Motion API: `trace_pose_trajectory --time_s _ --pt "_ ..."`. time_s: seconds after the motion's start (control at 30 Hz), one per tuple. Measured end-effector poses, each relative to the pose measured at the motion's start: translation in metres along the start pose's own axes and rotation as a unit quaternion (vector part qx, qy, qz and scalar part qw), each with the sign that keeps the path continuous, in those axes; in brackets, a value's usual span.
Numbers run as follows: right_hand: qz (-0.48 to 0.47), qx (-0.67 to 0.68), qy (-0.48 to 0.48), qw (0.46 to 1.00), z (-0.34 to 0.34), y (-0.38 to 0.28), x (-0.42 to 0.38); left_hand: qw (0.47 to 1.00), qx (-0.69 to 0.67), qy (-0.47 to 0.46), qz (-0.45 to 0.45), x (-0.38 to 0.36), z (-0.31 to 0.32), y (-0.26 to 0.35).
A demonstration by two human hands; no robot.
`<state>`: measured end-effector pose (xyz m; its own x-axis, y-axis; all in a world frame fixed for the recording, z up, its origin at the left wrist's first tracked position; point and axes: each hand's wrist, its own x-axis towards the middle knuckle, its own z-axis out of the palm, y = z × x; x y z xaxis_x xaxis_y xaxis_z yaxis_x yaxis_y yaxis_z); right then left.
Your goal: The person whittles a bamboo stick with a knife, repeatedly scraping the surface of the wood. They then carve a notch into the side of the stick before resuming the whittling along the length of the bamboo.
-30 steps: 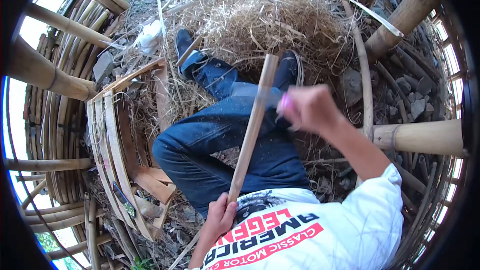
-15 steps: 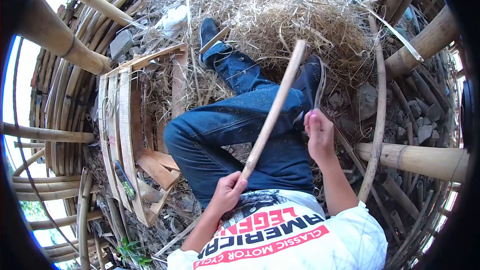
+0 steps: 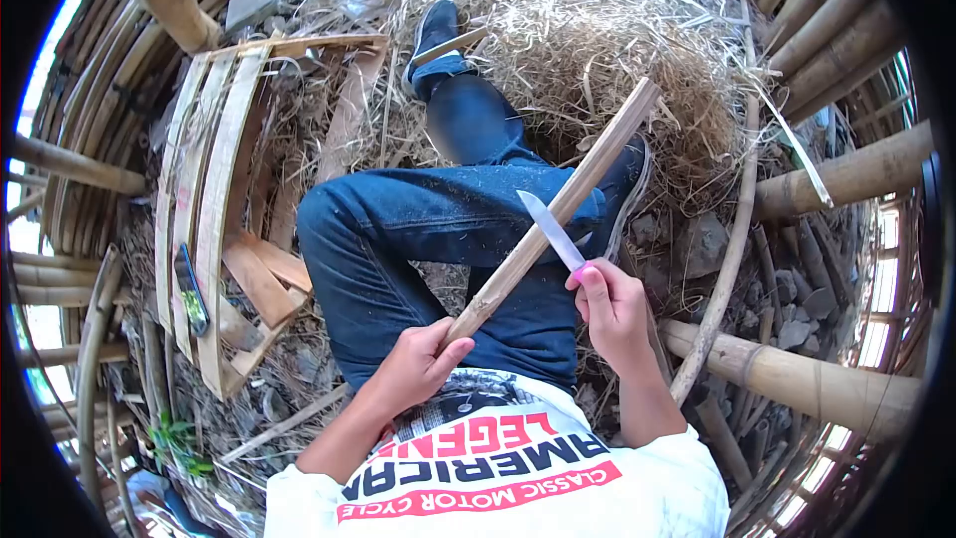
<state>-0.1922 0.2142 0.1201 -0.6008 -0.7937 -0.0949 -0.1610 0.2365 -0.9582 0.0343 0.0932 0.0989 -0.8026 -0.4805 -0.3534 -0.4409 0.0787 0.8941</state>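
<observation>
One bamboo stick, one knife, two hands, left hand and right hand, two shoes, one wooden crate, and one heap of shavings.

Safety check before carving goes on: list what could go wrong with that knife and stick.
1. The knife blade lies against the stick right above the jeans; a slip could cut the thigh.
2. The left hand grips the stick's lower end, along the line of the blade; a stroke toward the body might reach those fingers.
3. The right hand holds only the pink handle end, so the grip may twist.
</observation>
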Motion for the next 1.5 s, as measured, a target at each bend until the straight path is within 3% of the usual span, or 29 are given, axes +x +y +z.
trace_pose_trajectory --time_s 0.13,0.3,0.4,0.5,0.53,0.57,0.63,0.7,0.9,0.97,1.07,1.1,1.23,1.3,1.33,1.37,1.5 --pt "-0.005 -0.035 0.073 0.997 -0.011 0.004 0.007 1.000 0.006 -0.014 0.014 0.000 0.000 0.012" --pt "-0.048 -0.075 0.016 0.996 0.002 0.018 -0.008 1.000 0.016 0.004 0.027 0.000 0.004 0.003" --pt "0.035 -0.020 -0.013 0.999 -0.012 0.012 -0.002 0.998 0.015 0.016 0.061 -0.001 0.008 0.004" --pt "-0.007 -0.017 -0.018 1.000 0.007 0.018 -0.012 0.999 0.045 -0.001 0.007 0.001 0.004 0.013" --pt "0.044 -0.003 -0.088 0.995 0.007 0.012 -0.013 0.998 0.059 0.005 0.020 -0.001 0.004 0.010" --pt "0.049 0.027 -0.090 0.994 0.009 0.019 -0.015 0.997 0.073 0.009 0.031 -0.002 0.006 0.006" --pt "0.023 -0.030 -0.044 0.998 0.002 0.016 -0.010 0.998 0.053 0.029 0.033 -0.004 0.010 0.004" --pt "0.050 0.038 0.007 0.998 -0.006 0.013 -0.003 0.998 0.050 0.024 0.041 -0.003 0.010 0.009" --pt "0.015 -0.051 -0.006 0.999 -0.010 0.026 -0.005 0.995 0.091 0.012 0.039 -0.004 0.009 0.006" --pt "0.070 0.035 0.044 0.996 -0.020 0.024 0.003 0.996 0.087 0.004 0.023 -0.001 0.010 0.013" --pt "-0.029 -0.039 -0.062 0.997 0.005 0.029 -0.013 0.997 0.080 0.010 0.009 -0.002 0.012 0.009" --pt "0.023 -0.023 -0.085 0.996 0.005 0.031 -0.015 0.997 0.076 0.017 0.010 -0.003 0.012 0.006" --pt "0.079 0.033 0.060 0.994 -0.017 0.026 0.007 0.997 0.071 0.015 0.020 -0.003 0.014 0.010" --pt "0.007 -0.036 -0.018 0.999 0.003 0.026 -0.004 0.997 0.070 0.024 0.007 -0.003 0.014 0.007" --pt "0.040 -0.021 -0.067 0.997 0.009 0.023 -0.013 0.997 0.072 0.025 -0.003 -0.003 0.012 0.005" --pt "0.010 -0.071 -0.069 0.995 0.006 0.019 -0.011 0.997 0.075 0.022 -0.003 -0.004 0.011 0.005" --pt "0.074 0.002 0.056 0.996 -0.021 0.023 0.007 0.997 0.071 0.020 0.002 -0.005 0.015 0.010"
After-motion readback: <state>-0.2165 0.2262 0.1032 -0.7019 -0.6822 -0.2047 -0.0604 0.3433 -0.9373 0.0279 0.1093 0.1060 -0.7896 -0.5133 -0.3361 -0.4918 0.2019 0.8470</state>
